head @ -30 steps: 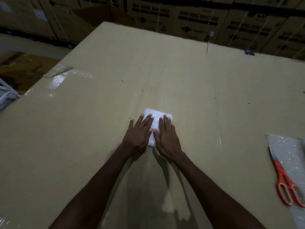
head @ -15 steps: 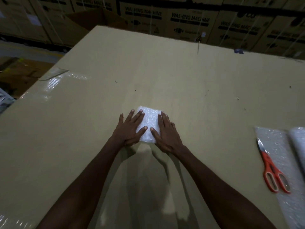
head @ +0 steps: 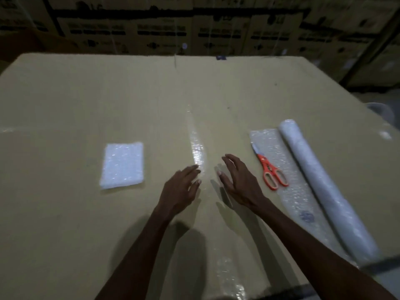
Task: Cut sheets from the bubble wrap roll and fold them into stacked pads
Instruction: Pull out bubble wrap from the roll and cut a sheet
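Note:
A folded white bubble wrap pad (head: pixel 123 165) lies flat on the cardboard work surface (head: pixel 86 94), left of centre. My left hand (head: pixel 180 188) hovers to the right of it, fingers apart, holding nothing. My right hand (head: pixel 239 181) is beside it, also empty with spread fingers. The bubble wrap roll (head: pixel 320 187) lies at the right, with a loose sheet (head: pixel 290 191) unrolled beside it. Orange-handled scissors (head: pixel 269 167) rest on that sheet, right of my right hand.
A strip of clear tape (head: pixel 195 146) runs down the middle of the cardboard surface. Stacked cardboard cartons (head: pixel 164 29) line the back. The surface's right edge drops off near the roll (head: pixel 381 118).
Both hands have lifted off the folded pad and moved right, away from it. The view has swung right, so the pad now sits to the left and the roll has come into sight.

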Available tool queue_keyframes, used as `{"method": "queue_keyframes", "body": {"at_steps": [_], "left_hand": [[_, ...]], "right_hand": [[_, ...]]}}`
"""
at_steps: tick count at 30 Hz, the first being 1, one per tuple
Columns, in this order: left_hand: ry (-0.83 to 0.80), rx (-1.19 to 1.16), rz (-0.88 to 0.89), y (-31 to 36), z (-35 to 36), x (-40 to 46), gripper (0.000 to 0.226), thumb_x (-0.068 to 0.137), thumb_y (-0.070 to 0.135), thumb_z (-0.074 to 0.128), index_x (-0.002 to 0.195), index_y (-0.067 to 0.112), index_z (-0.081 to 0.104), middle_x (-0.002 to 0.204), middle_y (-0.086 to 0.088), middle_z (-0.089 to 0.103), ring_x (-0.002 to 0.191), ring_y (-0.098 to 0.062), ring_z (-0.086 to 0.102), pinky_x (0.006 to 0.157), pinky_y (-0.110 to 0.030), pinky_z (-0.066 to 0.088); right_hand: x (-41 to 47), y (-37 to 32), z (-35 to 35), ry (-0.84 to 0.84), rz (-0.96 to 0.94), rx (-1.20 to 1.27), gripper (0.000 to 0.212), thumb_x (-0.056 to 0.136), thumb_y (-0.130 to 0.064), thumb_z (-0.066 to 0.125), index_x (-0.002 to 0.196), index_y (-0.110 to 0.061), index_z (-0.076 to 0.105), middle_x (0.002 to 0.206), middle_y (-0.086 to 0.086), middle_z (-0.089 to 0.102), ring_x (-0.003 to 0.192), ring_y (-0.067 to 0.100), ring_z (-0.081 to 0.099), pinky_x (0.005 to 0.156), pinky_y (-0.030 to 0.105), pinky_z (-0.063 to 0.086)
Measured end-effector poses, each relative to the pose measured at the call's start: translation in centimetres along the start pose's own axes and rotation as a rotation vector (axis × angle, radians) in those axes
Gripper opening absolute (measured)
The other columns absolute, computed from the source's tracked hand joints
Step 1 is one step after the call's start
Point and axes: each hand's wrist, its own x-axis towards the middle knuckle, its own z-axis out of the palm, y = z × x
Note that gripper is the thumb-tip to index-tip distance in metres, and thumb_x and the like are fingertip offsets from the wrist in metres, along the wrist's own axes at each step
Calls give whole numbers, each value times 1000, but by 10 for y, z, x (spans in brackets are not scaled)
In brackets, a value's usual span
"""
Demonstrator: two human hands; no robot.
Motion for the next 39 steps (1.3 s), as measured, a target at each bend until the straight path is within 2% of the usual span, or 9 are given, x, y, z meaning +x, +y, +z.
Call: {"method": "queue_keyframes", "body": {"at_steps": [6,10,14,17,21,24,31,35,39], "left_hand": [[-77,-39,58,100,87,32,34,98,37,55,129,26,64,135,10,62,116,-12,60,93,-25,46],[-74,-31,30,161,141,51,31,96,36,57,125,25,63,126,9,65,111,-13,61,81,-17,37],[-141,13,21,203,185,68,55,94,53,48,138,19,53,143,-1,53,129,-22,50,102,-35,41],[-198,67,-13,220,205,68,76,90,67,39,143,14,49,152,-11,44,139,-28,40,110,-50,35],[-293,180,-43,219,212,59,90,88,81,22,156,22,28,165,-5,20,151,-25,17,118,-57,18],[-322,209,-56,215,208,59,85,91,75,32,159,27,15,167,3,5,154,-20,3,120,-56,4],[-330,266,-17,174,177,52,102,77,91,4,159,31,13,167,8,1,153,-15,-6,119,-59,0],[-293,268,-47,140,152,39,104,76,93,7,158,30,19,167,7,6,153,-17,-3,117,-62,5],[-335,275,-76,124,137,37,103,77,92,13,159,29,14,167,5,1,154,-20,-5,118,-61,2]], "right_hand": [[-39,87,-62,151,50,-86,49,100,-41,47,133,-8,61,137,10,59,116,28,61,93,39,51],[-60,145,-96,226,97,-232,40,95,-30,50,119,-3,66,126,18,66,115,37,63,97,58,49],[-76,191,-117,72,171,-346,37,86,-22,61,118,-5,66,132,19,62,123,38,60,100,70,41],[-88,214,-128,-136,206,-356,52,92,-24,65,140,-8,52,160,19,35,149,39,31,109,69,31],[-94,231,-133,-197,169,-285,59,98,-23,62,151,-6,42,167,21,18,153,44,16,112,64,37],[-92,232,-136,-179,149,-212,54,101,-13,55,152,-6,41,168,20,17,154,42,15,115,60,35],[-85,223,-130,-198,69,-89,67,93,-24,66,154,-13,41,168,13,20,153,34,20,111,52,42],[-76,220,-135,-257,109,-67,84,85,-50,64,159,-21,34,168,5,22,147,28,37,109,46,45],[-71,212,-136,-256,117,-136,80,91,-42,69,160,-23,32,169,4,20,147,27,35,107,44,44]]}}
